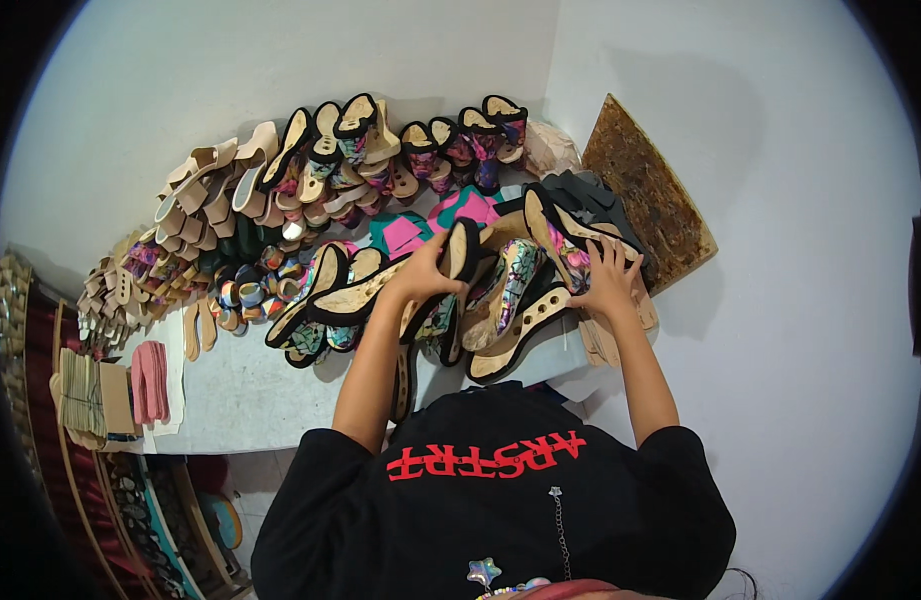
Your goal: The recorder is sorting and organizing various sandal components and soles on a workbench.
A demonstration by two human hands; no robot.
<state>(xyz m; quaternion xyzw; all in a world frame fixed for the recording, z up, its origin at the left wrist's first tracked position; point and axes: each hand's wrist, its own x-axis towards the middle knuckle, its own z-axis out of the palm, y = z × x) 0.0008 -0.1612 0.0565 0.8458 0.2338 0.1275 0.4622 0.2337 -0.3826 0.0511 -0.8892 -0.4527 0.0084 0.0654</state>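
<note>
- A wedge shoe sole (451, 262) under the left hand (426, 272): tan cork-like footbed edged in black, standing tilted on its side among a heap of similar soles on the counter (241, 390).
- Another sole (571, 245) under the right hand (609, 278): tan footbed, black edging, bright floral-patterned side, leaning at the right end of the heap near the wall corner.

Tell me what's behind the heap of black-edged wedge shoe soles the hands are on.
Behind the heap of black-edged wedge soles lie pink and teal cut pieces, then another row of soles against the white wall. The tabletop beneath is covered.
</note>
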